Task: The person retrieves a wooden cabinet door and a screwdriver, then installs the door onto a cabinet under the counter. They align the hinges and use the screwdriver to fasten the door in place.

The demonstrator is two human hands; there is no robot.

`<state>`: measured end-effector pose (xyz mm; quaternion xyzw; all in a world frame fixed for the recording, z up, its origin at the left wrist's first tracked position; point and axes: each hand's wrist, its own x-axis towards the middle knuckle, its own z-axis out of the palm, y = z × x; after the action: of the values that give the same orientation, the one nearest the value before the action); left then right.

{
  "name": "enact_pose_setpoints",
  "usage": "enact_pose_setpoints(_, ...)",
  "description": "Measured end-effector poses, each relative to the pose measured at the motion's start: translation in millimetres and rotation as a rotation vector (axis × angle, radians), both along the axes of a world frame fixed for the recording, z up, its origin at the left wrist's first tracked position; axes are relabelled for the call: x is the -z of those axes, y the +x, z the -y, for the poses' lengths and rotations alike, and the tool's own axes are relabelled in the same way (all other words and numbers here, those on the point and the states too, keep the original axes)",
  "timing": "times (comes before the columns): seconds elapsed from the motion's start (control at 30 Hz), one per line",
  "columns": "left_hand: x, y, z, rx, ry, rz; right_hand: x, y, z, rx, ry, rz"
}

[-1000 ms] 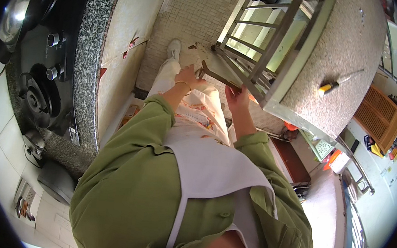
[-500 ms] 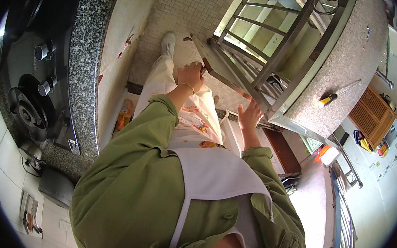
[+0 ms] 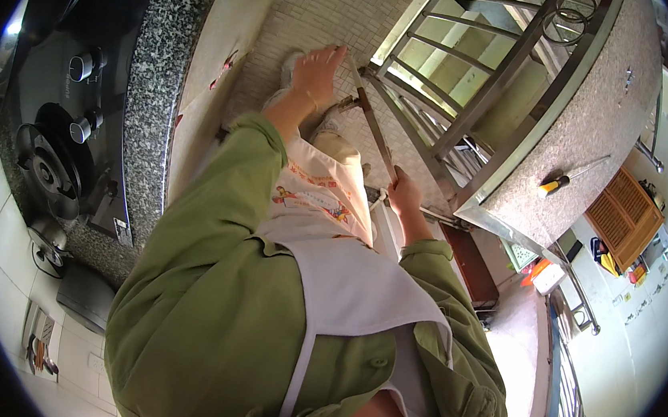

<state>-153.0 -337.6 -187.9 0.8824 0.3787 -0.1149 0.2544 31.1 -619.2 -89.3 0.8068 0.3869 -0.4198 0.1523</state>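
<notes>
My left hand (image 3: 314, 78) is stretched forward with fingers extended, just left of the top of a long, narrow brownish piece (image 3: 377, 132) with a short bracket-like part near its upper end. My right hand (image 3: 405, 190) is closed on the lower end of this piece. It slants beside a metal-barred frame (image 3: 473, 101) under a speckled counter top (image 3: 591, 88), where a yellow-and-black screwdriver (image 3: 553, 183) lies. A printed white apron (image 3: 311, 190) covers my front, and my legs and shoe are partly hidden below my left arm.
A black gas stove (image 3: 48, 166) on a granite counter (image 3: 158, 71) runs along the left. A tiled floor (image 3: 320, 14) lies ahead. A wooden louvred piece (image 3: 620, 204) and metal railings (image 3: 585, 313) are at the right, a dark pot (image 3: 84, 293) at the lower left.
My left hand has moved forward and come off the piece, fingers stretched. My right hand, open half a second ago, is closed on it. The piece now appears narrower and more steeply angled.
</notes>
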Motion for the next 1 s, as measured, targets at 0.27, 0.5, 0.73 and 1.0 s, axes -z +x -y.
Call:
enact_pose_setpoints(0.27, -45, 22, -10, 0.477, -0.344, -0.116, 1, -9, 0, -0.037, -0.041, 0.015)
enact_pose_setpoints(0.5, -19, 11, 30, 0.276, -0.269, -0.08, 3, 13, 1, -0.052, 0.048, -0.013)
enact_pose_setpoints(0.73, -18, 23, 12, 0.454, -0.128, -0.017, 4, 22, -2, -0.116, 0.023, -0.005)
enact_pose_setpoints(1.0, 0, 32, -31, 0.848, -0.125, 0.01, 7, 19, 6, -0.16, 0.013, 0.019)
